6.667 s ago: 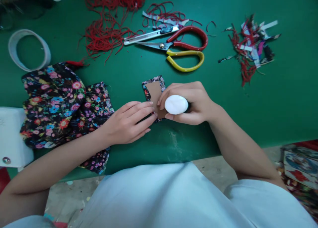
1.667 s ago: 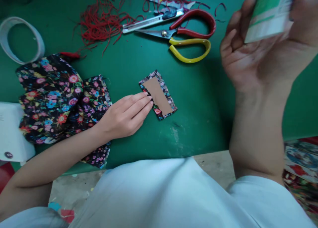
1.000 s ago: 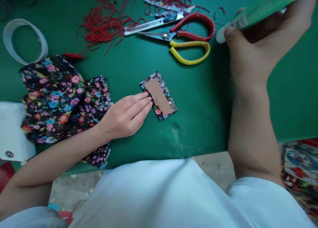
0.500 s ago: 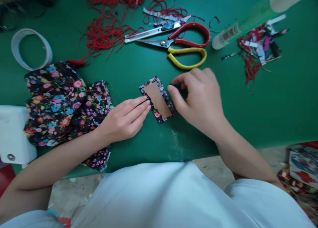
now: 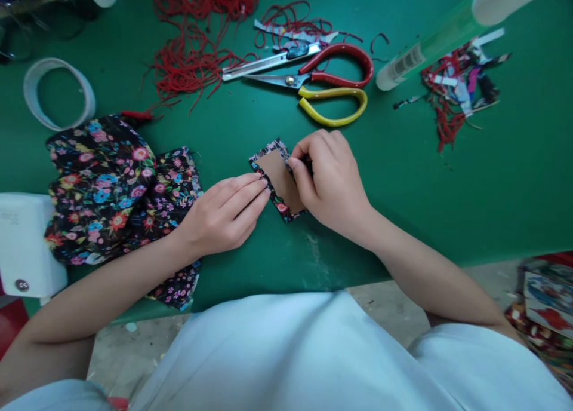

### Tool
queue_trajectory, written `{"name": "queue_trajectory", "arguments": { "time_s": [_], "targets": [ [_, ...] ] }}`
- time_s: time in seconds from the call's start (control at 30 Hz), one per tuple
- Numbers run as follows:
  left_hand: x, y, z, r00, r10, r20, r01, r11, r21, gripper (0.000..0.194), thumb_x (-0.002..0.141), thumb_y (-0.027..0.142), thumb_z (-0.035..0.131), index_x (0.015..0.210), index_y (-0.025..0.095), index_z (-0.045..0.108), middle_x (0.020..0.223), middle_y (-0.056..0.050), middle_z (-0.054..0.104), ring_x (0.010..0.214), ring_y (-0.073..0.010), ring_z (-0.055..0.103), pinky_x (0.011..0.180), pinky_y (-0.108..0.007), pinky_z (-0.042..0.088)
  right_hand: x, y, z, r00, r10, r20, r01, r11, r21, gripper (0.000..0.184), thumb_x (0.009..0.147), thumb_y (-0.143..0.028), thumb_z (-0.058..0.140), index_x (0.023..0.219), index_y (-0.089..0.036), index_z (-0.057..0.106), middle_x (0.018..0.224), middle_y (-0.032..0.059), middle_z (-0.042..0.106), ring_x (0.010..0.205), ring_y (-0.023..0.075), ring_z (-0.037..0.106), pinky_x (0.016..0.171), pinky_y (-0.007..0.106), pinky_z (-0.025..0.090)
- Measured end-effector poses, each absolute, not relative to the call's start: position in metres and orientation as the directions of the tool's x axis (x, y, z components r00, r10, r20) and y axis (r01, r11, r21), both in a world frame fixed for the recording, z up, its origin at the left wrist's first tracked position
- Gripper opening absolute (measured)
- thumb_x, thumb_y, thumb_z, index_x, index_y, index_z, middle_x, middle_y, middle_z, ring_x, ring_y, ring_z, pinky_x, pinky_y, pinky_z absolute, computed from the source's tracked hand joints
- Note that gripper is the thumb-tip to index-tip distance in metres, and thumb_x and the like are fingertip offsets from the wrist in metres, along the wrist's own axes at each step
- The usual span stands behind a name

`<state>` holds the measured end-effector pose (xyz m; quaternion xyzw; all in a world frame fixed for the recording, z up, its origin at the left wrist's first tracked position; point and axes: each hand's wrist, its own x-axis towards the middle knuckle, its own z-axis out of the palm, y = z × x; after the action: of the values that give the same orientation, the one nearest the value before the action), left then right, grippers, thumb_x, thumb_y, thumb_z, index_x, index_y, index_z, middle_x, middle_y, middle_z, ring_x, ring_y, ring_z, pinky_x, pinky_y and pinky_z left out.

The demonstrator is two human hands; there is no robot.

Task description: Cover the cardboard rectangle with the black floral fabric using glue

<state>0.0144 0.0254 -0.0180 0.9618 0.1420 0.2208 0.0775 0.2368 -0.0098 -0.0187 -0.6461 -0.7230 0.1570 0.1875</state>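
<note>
My left hand lies flat, fingertips pinning the brown cardboard rectangle on floral fabric. My right hand pinches its right fabric border.

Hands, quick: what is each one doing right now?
Left hand: open, fingertips pressing the edge of the fabric-wrapped card.
Right hand: fingers pinched on the card's fabric border.

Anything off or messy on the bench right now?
Mostly clutter. Red thread sprawls in a tangle beside the scissors, a scrap pile lies far right, and the glue stick lies on its side. A pale smear marks the green table near the front edge. The fabric-edged card under both hands looks intact.
</note>
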Motion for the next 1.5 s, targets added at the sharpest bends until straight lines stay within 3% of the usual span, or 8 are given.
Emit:
{"name": "queue_trajectory", "arguments": {
  "time_s": [0.2, 0.5, 0.67, 0.8, 1.03, 1.23, 1.37, 1.5],
  "targets": [
    [0.015, 0.025, -0.017, 0.864, 0.3, 0.403, 0.24, -0.951, 0.194, 0.03, 0.086, 0.009, 0.062, 0.115, 0.004, 0.066, 0.11, -0.019, 0.074, 0.109, -0.0309, 0.071, 0.09, -0.043, 0.063, 0.233, -0.002, -0.024, -0.034, 0.989, 0.141, 0.897, 0.093, -0.432, 0.024, 0.099, -0.035, 0.045, 0.11, -0.018, 0.056, 0.112, 0.0166, 0.057, 0.108, 0.0337, 0.051, 0.091, 0.052, 0.042],
    [0.015, 0.025, -0.014, 0.854, 0.341, 0.393, 0.268, -0.936, 0.229, 0.032, 0.085, 0.008, 0.061, 0.117, 0.007, 0.063, 0.112, -0.017, 0.072, 0.108, -0.0291, 0.069, 0.092, -0.041, 0.061, 0.23, 0.003, -0.025, -0.043, 0.982, 0.186, 0.797, 0.146, -0.587, 0.015, 0.101, -0.03, 0.04, 0.097, -0.022, 0.052, 0.092, 0.0083, 0.061, 0.09, 0.0243, 0.057, 0.082, 0.042, 0.047],
    [0.013, 0.026, -0.016, 0.722, 0.575, 0.384, 0.421, -0.806, 0.416, 0.047, 0.089, 0.018, 0.061, 0.134, 0.013, 0.047, 0.12, -0.016, 0.065, 0.113, -0.028, 0.064, 0.093, -0.042, 0.058, 0.228, -0.004, -0.014, 0.007, 0.975, 0.221, 0.609, 0.171, -0.774, 0.014, 0.103, -0.032, 0.041, 0.099, -0.023, 0.05, 0.084, 0.0009, 0.06, 0.069, 0.0135, 0.057, 0.07, 0.03, 0.049],
    [0.011, 0.032, -0.017, 0.625, 0.739, 0.251, 0.462, -0.61, 0.644, 0.052, 0.092, 0.03, 0.063, 0.139, 0.02, 0.043, 0.116, -0.008, 0.066, 0.103, -0.0209, 0.067, 0.085, -0.031, 0.058, 0.221, -0.007, -0.014, -0.012, 0.959, 0.284, 0.526, 0.247, -0.814, 0.011, 0.102, -0.03, 0.043, 0.096, -0.023, 0.049, 0.084, -0.0007, 0.061, 0.068, 0.0111, 0.057, 0.068, 0.026, 0.049],
    [0.011, 0.041, -0.013, 0.621, 0.775, 0.115, 0.383, -0.428, 0.819, 0.012, 0.091, 0.032, 0.065, 0.091, 0.02, 0.062, 0.08, 0.001, 0.066, 0.076, -0.014, 0.063, 0.069, -0.025, 0.05, 0.218, -0.011, -0.007, -0.085, 0.982, 0.169, 0.509, 0.188, -0.84, 0.013, 0.099, -0.033, 0.047, 0.103, -0.022, 0.053, 0.077, -0.0015, 0.064, 0.063, 0.0116, 0.057, 0.065, 0.026, 0.046],
    [0.008, 0.04, -0.016, 0.511, 0.858, 0.047, 0.309, -0.234, 0.922, 0.021, 0.095, 0.042, 0.06, 0.09, 0.022, 0.058, 0.078, 0.0, 0.061, 0.071, -0.0141, 0.057, 0.067, -0.028, 0.048, 0.228, -0.006, 0.002, -0.238, 0.97, 0.049, 0.402, 0.144, -0.904, 0.027, 0.094, -0.038, 0.058, 0.075, -0.02, 0.053, 0.054, -0.0056, 0.052, 0.048, 0.0079, 0.042, 0.05, 0.024, 0.032],
    [0.006, 0.04, -0.021, 0.541, 0.836, 0.094, 0.238, -0.259, 0.936, 0.026, 0.097, 0.048, 0.055, 0.089, 0.023, 0.058, 0.076, 0.0, 0.059, 0.069, -0.0151, 0.057, 0.065, -0.03, 0.047, 0.228, -0.006, 0.003, -0.253, 0.967, -0.019, 0.261, 0.049, -0.964, 0.034, 0.095, -0.039, 0.059, 0.069, -0.019, 0.053, 0.055, -0.0043, 0.056, 0.047, 0.0078, 0.043, 0.048, 0.024, 0.031],
    [0.007, 0.043, -0.019, 0.624, 0.77, 0.135, 0.242, -0.354, 0.903, 0.041, 0.098, 0.044, 0.053, 0.065, 0.021, 0.05, 0.06, 0.001, 0.049, 0.058, -0.0131, 0.05, 0.056, -0.03, 0.039, 0.223, -0.01, 0.001, -0.206, 0.976, -0.067, 0.221, -0.02, -0.975, 0.036, 0.094, -0.05, 0.06, 0.074, -0.019, 0.059, 0.061, -0.0017, 0.06, 0.055, 0.0116, 0.051, 0.05, 0.025, 0.035]
  ]
}}
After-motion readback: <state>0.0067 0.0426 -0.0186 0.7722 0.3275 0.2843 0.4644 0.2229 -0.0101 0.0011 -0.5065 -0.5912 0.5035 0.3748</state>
